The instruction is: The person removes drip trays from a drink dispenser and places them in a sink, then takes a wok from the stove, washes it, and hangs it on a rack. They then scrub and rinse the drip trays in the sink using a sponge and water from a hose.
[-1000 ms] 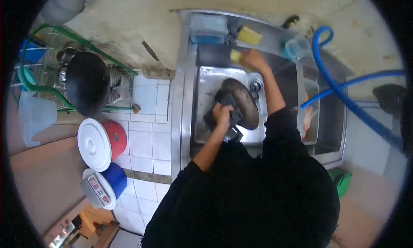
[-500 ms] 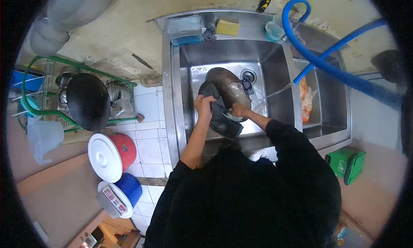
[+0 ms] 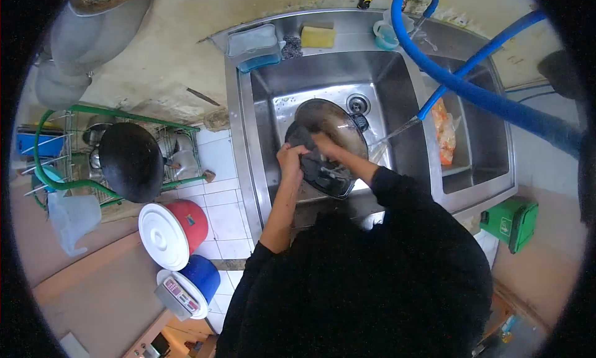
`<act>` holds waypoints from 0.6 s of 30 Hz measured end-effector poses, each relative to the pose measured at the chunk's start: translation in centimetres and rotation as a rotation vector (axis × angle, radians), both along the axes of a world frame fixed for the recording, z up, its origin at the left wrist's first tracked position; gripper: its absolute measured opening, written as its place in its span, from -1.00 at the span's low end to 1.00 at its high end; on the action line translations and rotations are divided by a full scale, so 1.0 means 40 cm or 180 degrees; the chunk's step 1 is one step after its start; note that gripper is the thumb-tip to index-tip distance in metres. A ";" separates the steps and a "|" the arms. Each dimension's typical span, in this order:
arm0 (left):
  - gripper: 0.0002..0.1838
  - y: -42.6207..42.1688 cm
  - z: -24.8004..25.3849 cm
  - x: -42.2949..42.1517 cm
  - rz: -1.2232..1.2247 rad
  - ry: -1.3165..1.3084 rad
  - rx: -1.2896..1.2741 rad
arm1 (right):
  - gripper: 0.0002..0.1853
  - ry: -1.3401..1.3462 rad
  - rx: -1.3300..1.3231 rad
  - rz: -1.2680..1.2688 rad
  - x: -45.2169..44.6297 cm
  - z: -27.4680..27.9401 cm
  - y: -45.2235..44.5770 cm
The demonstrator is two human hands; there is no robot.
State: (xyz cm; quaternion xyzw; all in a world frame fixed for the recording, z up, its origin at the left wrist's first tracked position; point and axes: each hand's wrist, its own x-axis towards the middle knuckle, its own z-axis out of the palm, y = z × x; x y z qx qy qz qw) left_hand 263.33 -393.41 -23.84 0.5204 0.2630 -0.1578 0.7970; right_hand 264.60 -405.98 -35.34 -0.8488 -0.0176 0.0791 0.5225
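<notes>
Single camera, worn on the head. Looks forward and steeply down past the wearer's black top [image 3: 360,296] at bottom centre. Wide, round-edged field: sink [image 3: 335,66] fairly near, pan [image 3: 338,123] about mid-frame; rack [image 3: 133,115] at frame left, green bin [image 3: 509,224] right, wall [image 3: 205,23] above.

Near the middle, the left hand [image 3: 290,162] grips what looks like a dark grey cloth [image 3: 304,143] over a round, browned pan [image 3: 335,119] in the steel sink [image 3: 242,134]; the right hand [image 3: 326,147] reaches in just beside it, its grasp unclear. From 2 o'clock a blue hose [image 3: 478,100] pours water into that basin. A yellow sponge [image 3: 318,37] lies at 12 o'clock on the sink's ledge, a black wok [image 3: 131,162] rests on a rack [image 3: 93,108] at 9, and a red bucket [image 3: 194,221] stands at 8.
</notes>
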 end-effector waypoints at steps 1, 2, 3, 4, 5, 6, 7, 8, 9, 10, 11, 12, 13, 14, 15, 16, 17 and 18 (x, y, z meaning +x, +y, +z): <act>-0.76 0.008 -0.007 0.007 0.0134 0.0050 -0.0113 | -0.80 0.0373 0.0233 -0.0095 -0.041 0.031 -0.001; -0.76 0.011 -0.002 0.010 0.0125 0.0054 -0.0120 | -0.76 0.0660 -0.0456 0.0531 -0.071 0.045 -0.041; -0.75 0.014 0.007 0.007 0.0130 0.0061 -0.0109 | -0.73 0.0950 -0.1141 0.1160 -0.101 0.051 -0.085; -0.75 0.015 0.016 0.001 0.0135 0.0067 -0.0094 | -0.69 0.1234 -0.1820 0.1793 -0.120 0.052 -0.114; -0.75 0.009 0.024 -0.008 0.0127 0.0071 -0.0092 | -0.69 0.1239 -0.1816 0.1786 -0.119 -0.020 -0.126; -0.75 -0.003 0.032 -0.017 -0.0003 0.0065 -0.0025 | -0.71 0.1146 -0.1758 0.1696 -0.103 -0.158 -0.133; -0.75 -0.016 0.035 -0.021 -0.0133 0.0059 0.0045 | -0.73 0.1051 -0.1697 0.1608 -0.077 -0.235 -0.144; -0.75 -0.025 0.029 -0.024 -0.0141 0.0064 0.0055 | -0.73 0.1055 -0.1684 0.1602 -0.034 -0.245 -0.133; -0.75 -0.033 0.017 -0.030 -0.0313 -0.0013 0.0164 | -0.73 0.0777 -0.1013 0.0736 0.024 -0.244 -0.093; -0.75 -0.035 0.001 -0.040 -0.0483 -0.0079 0.0271 | -0.72 0.0502 -0.0340 -0.0124 0.069 -0.240 -0.050; -0.75 -0.026 -0.032 -0.044 -0.0622 -0.0371 0.0612 | -0.72 0.0218 0.0330 -0.0982 0.083 -0.234 -0.030; -0.75 -0.019 -0.026 -0.043 -0.0625 -0.0368 0.0619 | -0.72 0.0221 0.0337 -0.0985 0.082 -0.196 -0.041; -0.78 -0.011 -0.009 -0.039 -0.0644 -0.0257 0.0442 | -0.74 0.0186 -0.0531 -0.1303 0.085 -0.131 -0.063; -0.77 -0.006 0.007 -0.034 -0.0663 -0.0148 0.0270 | -0.76 0.0147 -0.1397 -0.1612 0.081 -0.077 -0.081; -0.77 -0.005 0.020 -0.027 -0.0666 -0.0165 0.0288 | -0.77 0.0196 -0.1461 -0.1364 0.054 -0.051 -0.096; -0.77 -0.004 0.031 -0.021 -0.0530 -0.0168 0.0187 | -0.77 0.0249 -0.1523 -0.1118 0.018 -0.040 -0.111; -0.77 -0.003 0.036 -0.019 -0.0395 -0.0163 0.0076 | -0.78 0.0494 -0.1636 -0.0319 -0.011 -0.071 -0.128; -0.77 -0.004 0.026 -0.019 -0.0403 -0.0164 0.0068 | -0.79 0.0735 -0.1746 0.0483 -0.033 -0.101 -0.138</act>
